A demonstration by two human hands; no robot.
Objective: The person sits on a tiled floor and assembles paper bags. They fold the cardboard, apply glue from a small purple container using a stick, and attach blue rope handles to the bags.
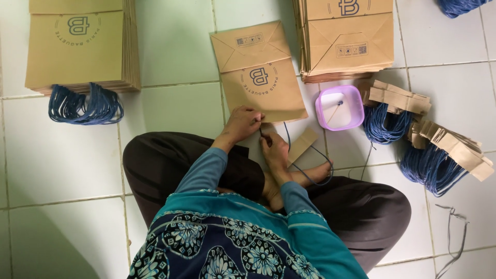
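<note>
I sit cross-legged on a tiled floor. A flat brown paper bag lies in front of me, its opening edge toward my hands. My left hand rests on the bag's near edge, fingers pinched together. My right hand is close beside it, pinching a blue cord handle that loops back past a brown paper strip toward my foot. Both hands meet at the bag's lower edge.
A stack of finished bags with blue handles stands at the far left, another bag stack at the top right. A purple-rimmed tub sits right of the bag. Bundles of blue cords with paper strips lie at the right.
</note>
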